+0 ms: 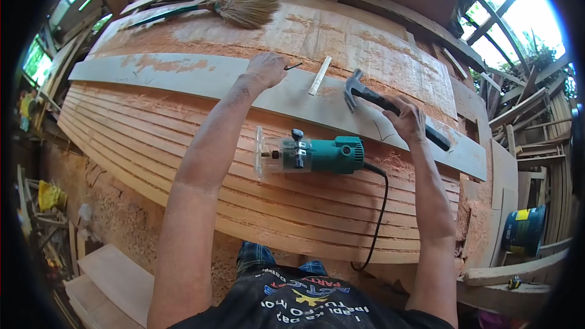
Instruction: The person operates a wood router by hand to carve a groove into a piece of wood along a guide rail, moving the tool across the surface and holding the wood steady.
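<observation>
My left hand (268, 68) is closed above the long pale board (201, 76), and a thin dark rod (294, 66) sticks out of its fingers to the right. Whether that rod is a nail or a pencil I cannot tell. My right hand (407, 120) grips a claw hammer (370, 95) by its dark handle, the head pointing left over the board. A small wood strip (320, 75) lies across the board between both hands. Nearer to me, between my forearms, a green handheld trimmer router (332, 153) with a clear base rests on its side.
Grooved planks (146, 152) dusted with sawdust carry the router, whose black cord (384, 207) drops over the near edge. Toward the back left lies a straw broom (247, 9). A dark bucket (524, 230) stands at the right, near stacked lumber (551, 158).
</observation>
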Demonstrator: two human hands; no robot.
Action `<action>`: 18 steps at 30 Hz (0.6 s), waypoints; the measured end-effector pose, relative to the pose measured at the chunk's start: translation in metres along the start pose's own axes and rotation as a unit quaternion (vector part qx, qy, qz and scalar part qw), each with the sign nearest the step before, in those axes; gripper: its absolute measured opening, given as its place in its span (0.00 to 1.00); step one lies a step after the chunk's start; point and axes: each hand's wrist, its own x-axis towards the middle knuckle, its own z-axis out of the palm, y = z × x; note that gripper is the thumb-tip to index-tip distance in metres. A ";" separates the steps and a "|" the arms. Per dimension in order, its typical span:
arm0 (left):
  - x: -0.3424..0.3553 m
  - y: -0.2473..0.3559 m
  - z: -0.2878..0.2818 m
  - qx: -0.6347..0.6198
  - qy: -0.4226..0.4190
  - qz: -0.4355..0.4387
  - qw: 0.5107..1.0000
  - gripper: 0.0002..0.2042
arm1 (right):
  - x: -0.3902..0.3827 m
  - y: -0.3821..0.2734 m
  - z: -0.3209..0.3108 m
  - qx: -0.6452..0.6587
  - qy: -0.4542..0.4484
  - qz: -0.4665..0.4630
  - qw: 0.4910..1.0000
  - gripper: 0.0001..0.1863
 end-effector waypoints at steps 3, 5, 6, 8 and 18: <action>0.027 -0.015 0.011 -0.009 0.030 0.073 0.997 0.14 | -0.009 -0.024 0.009 0.066 0.182 -0.036 0.981 0.17; 0.038 -0.016 0.016 -0.003 0.037 0.077 0.996 0.13 | -0.032 -0.069 -0.006 0.230 0.283 0.029 0.931 0.15; 0.041 -0.018 0.021 -0.013 0.039 0.078 0.996 0.13 | -0.052 -0.091 -0.008 0.323 0.287 0.064 0.900 0.15; 0.044 -0.025 0.027 -0.050 -0.014 0.070 0.996 0.12 | -0.104 -0.131 0.004 0.492 0.253 0.131 0.823 0.14; -0.134 -0.104 -0.002 -0.251 0.231 0.089 0.936 0.12 | -0.139 -0.195 0.083 0.741 0.018 0.369 0.561 0.35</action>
